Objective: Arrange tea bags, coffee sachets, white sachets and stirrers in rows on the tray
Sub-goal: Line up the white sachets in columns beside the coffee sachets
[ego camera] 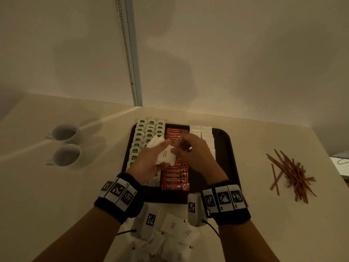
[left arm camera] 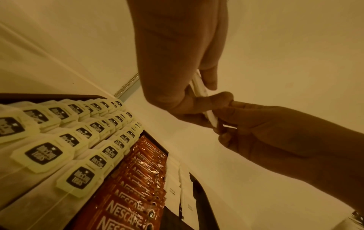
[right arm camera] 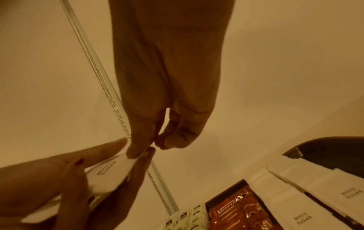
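Now L hand (ego camera: 151,163) gripping white sachets (ego camera: 166,157), R hand (ego camera: 190,150) pinching top one, above tray (ego camera: 226,148).

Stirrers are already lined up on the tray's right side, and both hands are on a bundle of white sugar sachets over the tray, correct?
Not quite. The stirrers are not on the tray; the head view shows them in a loose pile on the table to its right. The rest holds: the left hand holds the white sugar sachets and the right hand pinches one.
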### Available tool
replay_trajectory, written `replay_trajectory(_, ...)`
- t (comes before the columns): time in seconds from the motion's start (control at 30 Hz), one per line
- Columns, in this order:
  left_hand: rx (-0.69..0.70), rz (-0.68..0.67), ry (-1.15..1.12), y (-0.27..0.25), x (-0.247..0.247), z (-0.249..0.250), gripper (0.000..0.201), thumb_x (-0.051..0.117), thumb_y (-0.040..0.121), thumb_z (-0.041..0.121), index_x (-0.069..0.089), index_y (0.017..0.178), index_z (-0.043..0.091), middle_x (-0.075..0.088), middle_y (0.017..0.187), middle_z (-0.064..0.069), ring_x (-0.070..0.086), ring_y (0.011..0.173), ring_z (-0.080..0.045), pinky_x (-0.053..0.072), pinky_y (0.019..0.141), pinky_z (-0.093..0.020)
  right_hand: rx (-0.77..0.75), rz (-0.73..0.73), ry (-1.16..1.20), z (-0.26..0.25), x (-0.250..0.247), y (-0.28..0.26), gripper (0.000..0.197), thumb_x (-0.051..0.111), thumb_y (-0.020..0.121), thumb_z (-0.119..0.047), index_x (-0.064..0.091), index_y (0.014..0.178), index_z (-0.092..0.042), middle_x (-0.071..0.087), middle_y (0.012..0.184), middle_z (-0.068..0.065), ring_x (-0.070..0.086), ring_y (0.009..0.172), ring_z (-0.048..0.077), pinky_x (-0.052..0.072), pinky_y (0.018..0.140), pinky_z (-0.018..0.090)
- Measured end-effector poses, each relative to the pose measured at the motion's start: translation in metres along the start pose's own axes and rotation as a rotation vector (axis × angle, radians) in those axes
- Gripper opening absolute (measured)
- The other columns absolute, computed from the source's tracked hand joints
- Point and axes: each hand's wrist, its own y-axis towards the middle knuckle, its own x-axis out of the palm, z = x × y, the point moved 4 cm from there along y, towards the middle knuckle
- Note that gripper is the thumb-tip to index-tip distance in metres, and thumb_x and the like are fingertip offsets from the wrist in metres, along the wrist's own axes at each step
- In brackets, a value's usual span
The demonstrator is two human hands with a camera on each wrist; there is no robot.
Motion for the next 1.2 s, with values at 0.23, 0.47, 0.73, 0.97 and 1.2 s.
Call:
replay_trajectory(0.23,-0.025,-0.103,-0.184,-0.002,-0.001,0.005,0.019,0.047,0.094,0.003,0.057,0.109,0.01,0.064,0.097,-0.015,0.069,0.07,-0.022,0.053,0.046,-0.019,0.09,0.028,0.125,0.008,-0.006,-0.002,0.015,0.067,0.085,-0.018,0.056,0.088,-0.027,0.06,0.091,-0.009,0.056,0.083,0.002,0.047,0.072,0.015)
replay_trajectory(0.47,0.184,-0.012,0.15,0.002,-0.006,0.008,0.039,0.066,0.087,0.013,0.055,0.123,0.02,0.067,0.096,-0.002,0.066,0.079,-0.013,0.047,0.044,-0.023,0.15,0.008,0.178,0.007,-0.004,-0.001,0.011,0.068,0.084,-0.02,0.064,0.094,-0.02,0.064,0.091,-0.006,0.062,0.085,0.008,0.052,0.069,0.015)
replay_trajectory(0.73,0.137,-0.011,-0.069,0.002,-0.003,0.011,0.037,0.057,0.091,0.004,0.052,0.124,0.019,0.062,0.115,-0.009,0.065,0.093,-0.021,0.055,0.051,-0.024,0.286,0.096,0.344,0.022,-0.008,-0.005,0.003,0.065,0.086,-0.019,0.067,0.088,-0.018,0.069,0.096,0.001,0.067,0.091,0.017,0.058,0.079,0.033)
replay_trajectory(0.97,0.078,-0.034,-0.225,0.004,-0.011,0.015,0.031,0.046,0.096,0.009,0.049,0.126,0.016,0.064,0.111,-0.021,0.07,0.078,-0.032,0.056,0.052,-0.026,0.429,0.208,0.5,0.055,-0.033,-0.013,0.003,0.06,0.09,-0.011,0.061,0.093,-0.011,0.067,0.09,0.003,0.062,0.075,0.01,0.05,0.061,0.02)
replay_trajectory(1.2,0.131,0.038,-0.275,0.005,-0.023,0.018,0.023,0.047,0.096,0.006,0.052,0.117,0.014,0.065,0.097,-0.011,0.072,0.065,-0.023,0.056,0.05,-0.026,0.703,0.223,0.018,0.151,-0.03,-0.025,0.017,0.059,0.091,-0.016,0.059,0.106,-0.009,0.062,0.108,0.01,0.06,0.088,0.018,0.054,0.077,0.032)
